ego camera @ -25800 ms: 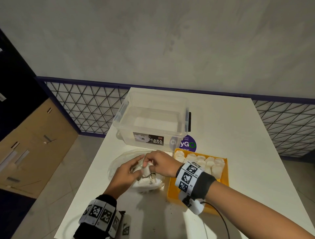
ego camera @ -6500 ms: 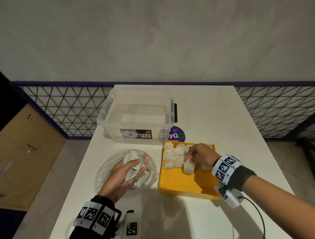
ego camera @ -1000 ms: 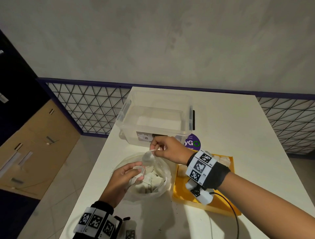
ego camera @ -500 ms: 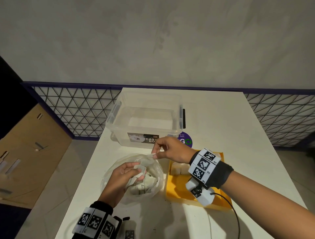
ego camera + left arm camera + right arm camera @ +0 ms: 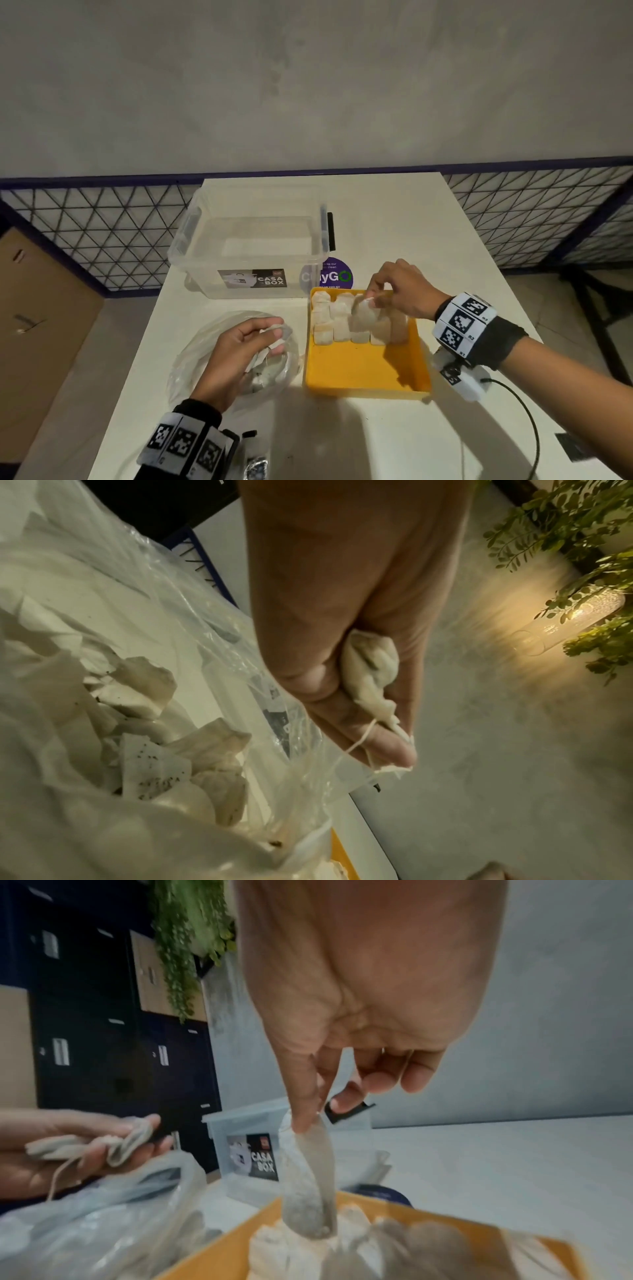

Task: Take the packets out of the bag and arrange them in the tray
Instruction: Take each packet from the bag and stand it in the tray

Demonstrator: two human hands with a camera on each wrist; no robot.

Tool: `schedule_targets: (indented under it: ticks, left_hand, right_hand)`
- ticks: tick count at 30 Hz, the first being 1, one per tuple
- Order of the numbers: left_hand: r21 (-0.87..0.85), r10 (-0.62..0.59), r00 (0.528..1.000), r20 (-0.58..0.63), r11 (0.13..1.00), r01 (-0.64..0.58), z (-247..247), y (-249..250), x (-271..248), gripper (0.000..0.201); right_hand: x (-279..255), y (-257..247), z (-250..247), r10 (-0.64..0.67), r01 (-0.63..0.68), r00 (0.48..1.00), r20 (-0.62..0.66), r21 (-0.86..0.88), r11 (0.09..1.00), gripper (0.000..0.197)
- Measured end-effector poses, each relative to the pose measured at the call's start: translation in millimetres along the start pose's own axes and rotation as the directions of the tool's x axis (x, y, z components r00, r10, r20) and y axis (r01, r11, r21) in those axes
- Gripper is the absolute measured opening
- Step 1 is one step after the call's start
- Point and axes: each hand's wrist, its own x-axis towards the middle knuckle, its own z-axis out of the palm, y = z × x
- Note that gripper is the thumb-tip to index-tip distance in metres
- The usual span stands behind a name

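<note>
A yellow tray (image 5: 363,371) sits right of a clear plastic bag (image 5: 191,363) on the white table. Several white packets (image 5: 339,323) stand in rows at the tray's far end. My right hand (image 5: 375,294) pinches one packet (image 5: 310,1185) by its top, so it hangs over those rows. My left hand (image 5: 263,337) is over the bag and grips a crumpled packet (image 5: 371,680) with a loose string. More packets (image 5: 143,688) lie inside the bag.
A clear lidless storage box (image 5: 253,246) labelled CASA BOX stands behind the bag and tray. A purple round sticker (image 5: 337,275) lies by it. A black cable (image 5: 520,421) runs from my right wrist. The table edge drops off at left.
My right hand has moved from above the bag rightward to the tray's far end, carrying a packet. The left hand stays over the bag, holding its packet.
</note>
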Motion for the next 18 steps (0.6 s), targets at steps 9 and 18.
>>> schedule_targets:
  ticks: [9, 18]
  left_hand:
    - [0.029, 0.001, 1.000, -0.016, 1.000, 0.000, -0.3, -1.9, -2.2, 0.017]
    - [0.069, -0.036, 0.999, -0.020, 0.997, 0.037, -3.0, -1.4, -4.7, 0.016]
  right_hand:
    - [-27.5, 35.8, 34.2, 0.214, -0.198, 0.976, 0.031, -0.267, 0.943, 0.024]
    - [-21.1, 50.6, 49.3, 0.163, -0.180, 0.984, -0.077, -0.462, 0.868, 0.026]
